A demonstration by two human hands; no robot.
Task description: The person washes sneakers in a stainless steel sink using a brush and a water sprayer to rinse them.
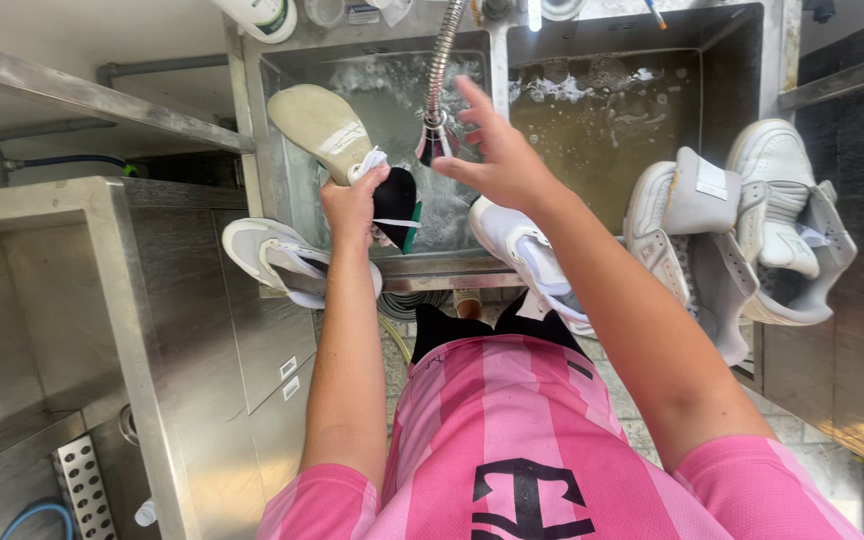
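Shoe [337,135] (sole up) sits gripped in my left hand [352,205] over the sink [277,120]; my right hand [500,155] spreads wide, reaching the sprayer hose [439,95].

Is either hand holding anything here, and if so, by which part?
The left hand grips a sneaker at its heel end, sole up, over the sink. The right hand is open, holding nothing, beside the spray hose head.

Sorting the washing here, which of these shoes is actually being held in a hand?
The black-and-white shoe with its pale sole up over the left basin, gripped by the left hand. The other white shoes just rest on the sink edges.
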